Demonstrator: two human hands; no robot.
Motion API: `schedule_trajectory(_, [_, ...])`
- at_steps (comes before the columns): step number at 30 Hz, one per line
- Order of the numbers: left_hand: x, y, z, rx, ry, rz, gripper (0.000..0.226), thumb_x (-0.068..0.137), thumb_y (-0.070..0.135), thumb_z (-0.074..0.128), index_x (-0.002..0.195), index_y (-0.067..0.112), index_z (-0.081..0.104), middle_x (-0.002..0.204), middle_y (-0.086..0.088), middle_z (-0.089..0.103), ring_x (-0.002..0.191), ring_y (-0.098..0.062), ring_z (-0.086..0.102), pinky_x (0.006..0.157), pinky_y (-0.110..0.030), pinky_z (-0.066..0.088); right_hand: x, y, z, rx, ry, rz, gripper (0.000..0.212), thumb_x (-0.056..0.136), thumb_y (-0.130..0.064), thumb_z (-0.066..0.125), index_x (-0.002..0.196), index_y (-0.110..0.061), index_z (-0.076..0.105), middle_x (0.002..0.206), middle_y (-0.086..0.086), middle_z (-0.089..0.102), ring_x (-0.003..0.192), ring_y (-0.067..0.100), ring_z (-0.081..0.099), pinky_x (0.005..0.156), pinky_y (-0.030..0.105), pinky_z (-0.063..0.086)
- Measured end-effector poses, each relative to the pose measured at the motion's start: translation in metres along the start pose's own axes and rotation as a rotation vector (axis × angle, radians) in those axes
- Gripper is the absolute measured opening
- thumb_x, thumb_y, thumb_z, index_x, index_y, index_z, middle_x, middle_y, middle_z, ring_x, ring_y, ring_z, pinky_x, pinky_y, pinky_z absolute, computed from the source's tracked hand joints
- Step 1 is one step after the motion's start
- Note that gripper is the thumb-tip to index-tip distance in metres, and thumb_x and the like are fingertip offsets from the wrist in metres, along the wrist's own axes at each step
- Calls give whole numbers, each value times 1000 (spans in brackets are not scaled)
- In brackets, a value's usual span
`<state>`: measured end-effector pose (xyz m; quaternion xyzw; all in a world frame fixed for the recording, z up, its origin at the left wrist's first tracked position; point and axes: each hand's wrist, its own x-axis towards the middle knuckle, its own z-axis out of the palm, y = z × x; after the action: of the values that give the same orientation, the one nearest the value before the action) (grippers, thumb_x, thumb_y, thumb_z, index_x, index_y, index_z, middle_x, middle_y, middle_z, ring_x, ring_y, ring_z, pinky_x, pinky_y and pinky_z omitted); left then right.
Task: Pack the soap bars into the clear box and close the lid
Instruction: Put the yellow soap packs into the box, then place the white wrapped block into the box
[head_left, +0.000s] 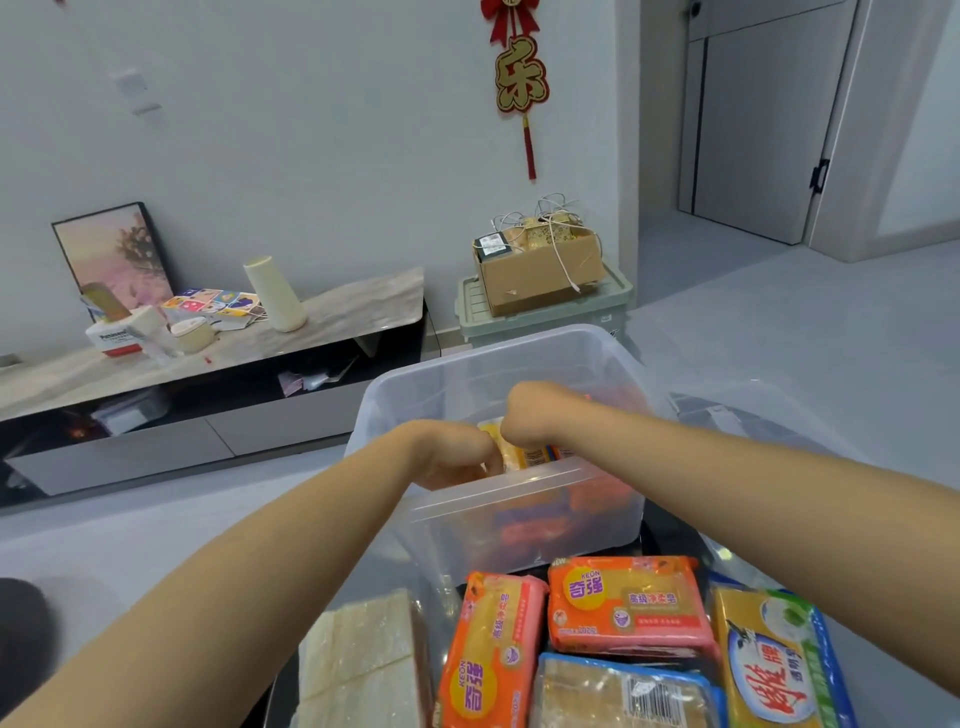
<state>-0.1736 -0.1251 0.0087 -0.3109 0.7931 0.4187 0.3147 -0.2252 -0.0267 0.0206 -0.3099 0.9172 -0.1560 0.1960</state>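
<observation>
Left hand (457, 457): inside the clear plastic storage box (524, 499), fingers curled down behind its near wall; it appears to pinch the yellow wrapped soap bar (506, 449), though the fingertips are hidden.
Right hand (535, 415): also over the rim, fist-like, closed on the same yellow bar from the other side.
Why two hands: probably to steer the bar into a free slot beside the orange packs that show dimly through the wall.
Soap still outside: orange wrapped bar lying lengthwise (491, 654), a second orange wrapped bar (626, 603), a blue-edged pack with a barcode (623, 696), a yellow and green pack (779, 660) and a pale translucent block (363, 660), all crowded just in front of the box within easy reach.
Lid: I cannot tell where it is; a clear shape right of the box may be it.
Progress: packing about halfway, closing not begun.
Desk (670, 538): dark, glossy, mostly covered.
Room: pale tiled floor, low marble-topped cabinet (332, 322) against a white wall, red hanging ornament (519, 78), cardboard carton (540, 270) on a green bin.
</observation>
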Motion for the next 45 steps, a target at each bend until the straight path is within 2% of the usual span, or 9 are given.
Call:
schedule_trajectory(5, [-10, 4, -3, 30, 331, 115, 48, 98, 21, 40, 142, 1, 36, 138, -22, 49, 122, -33, 54, 97, -40, 47, -1, 3, -8, 166, 40, 7, 25, 87, -7, 45, 65, 1, 54, 64, 16, 52, 60, 31, 52, 50, 24, 38])
schedule_trajectory(8, [-36, -1, -2, 23, 543, 313, 41, 96, 17, 40, 133, 7, 51, 116, -11, 57, 108, -26, 58, 92, -37, 49, -15, 4, -14, 340, 99, -90, 32, 88, -11, 47, 101, 10, 67, 99, 27, 70, 81, 34, 64, 73, 32, 52])
schedule_trajectory(11, [-74, -17, 13, -9, 703, 485, 41, 91, 13, 41, 129, 15, 58, 126, -6, 62, 107, -18, 58, 90, -30, 48, -46, -1, -14, 421, 237, -243, 31, 89, -13, 49, 110, -12, 72, 112, 12, 72, 106, 25, 65, 95, 38, 51])
schedule_trajectory(16, [-124, -63, 58, -30, 912, 592, 37, 88, 10, 46, 116, 20, 66, 115, 5, 67, 98, -7, 57, 76, -16, 40, -105, -15, 18, 657, 355, -372, 26, 86, -8, 55, 102, -16, 74, 90, -6, 70, 86, 7, 63, 69, 4, 43])
schedule_trajectory(20, [-131, -110, 89, -34, 932, 493, 35, 85, 10, 49, 113, 21, 67, 95, 13, 62, 80, -1, 56, 67, -13, 40, -126, -20, 67, 713, 216, -328, 25, 85, -7, 58, 104, -13, 72, 85, -6, 65, 76, 5, 60, 65, 8, 44])
schedule_trajectory(25, [-106, -168, 110, 87, 871, 263, 40, 87, 16, 50, 126, 20, 57, 135, -4, 49, 130, -20, 42, 108, -29, 33, -135, -25, 124, 586, 21, -190, 34, 85, -18, 63, 114, -1, 66, 95, 8, 69, 73, 14, 62, 67, 20, 44])
schedule_trajectory(29, [-100, -191, 114, 141, 815, 110, 54, 89, 32, 52, 141, 23, 38, 152, -9, 23, 143, -27, 21, 115, -38, 24, -137, -30, 144, 539, -4, -162, 30, 84, -24, 63, 101, 1, 69, 105, 15, 73, 94, 25, 66, 89, 36, 50])
schedule_trajectory(33, [-96, -201, 112, -72, 772, 192, 70, 87, 29, 57, 147, 18, 23, 146, -9, 35, 129, -27, 44, 99, -29, 39, -135, -38, 148, 459, -72, -169, 26, 84, -26, 62, 96, -7, 73, 100, 7, 74, 88, 20, 65, 74, 28, 47])
schedule_trajectory(45, [-123, -194, 99, -383, 793, 120, 29, 82, 13, 64, 109, 3, 62, 94, -8, 65, 86, -26, 64, 77, -35, 54, -159, -48, 149, 919, -119, -151, 48, 82, -4, 63, 124, -26, 62, 110, 4, 72, 99, 23, 69, 90, 41, 56])
